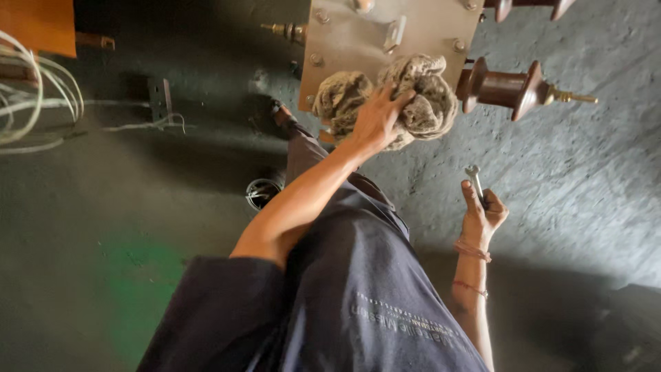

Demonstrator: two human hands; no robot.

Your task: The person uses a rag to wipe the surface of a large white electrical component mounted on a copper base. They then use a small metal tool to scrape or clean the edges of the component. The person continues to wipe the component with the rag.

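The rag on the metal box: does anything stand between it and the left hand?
Nothing visible does. The left hand grips the rag against the metal box. The right hand holds a spanner, apart from the rag.

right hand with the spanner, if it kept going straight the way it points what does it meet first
The right hand holds a small spanner pointing toward the brown ceramic insulator on the metal box. That insulator looks like the first thing in line, though depth is unclear and it may pass beside it.
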